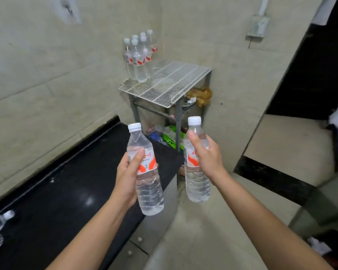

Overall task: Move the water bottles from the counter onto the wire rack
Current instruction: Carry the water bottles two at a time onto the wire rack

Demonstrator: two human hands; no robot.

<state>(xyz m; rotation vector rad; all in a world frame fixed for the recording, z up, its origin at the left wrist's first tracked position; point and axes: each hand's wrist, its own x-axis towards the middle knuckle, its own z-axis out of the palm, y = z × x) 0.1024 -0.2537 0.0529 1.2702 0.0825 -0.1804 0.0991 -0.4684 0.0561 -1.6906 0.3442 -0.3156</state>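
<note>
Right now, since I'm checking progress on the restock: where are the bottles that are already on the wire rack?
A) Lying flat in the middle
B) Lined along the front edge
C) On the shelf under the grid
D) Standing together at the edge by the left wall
D: the cluster of bottles stands upright on the wire rack, at its edge against the left wall.
</note>
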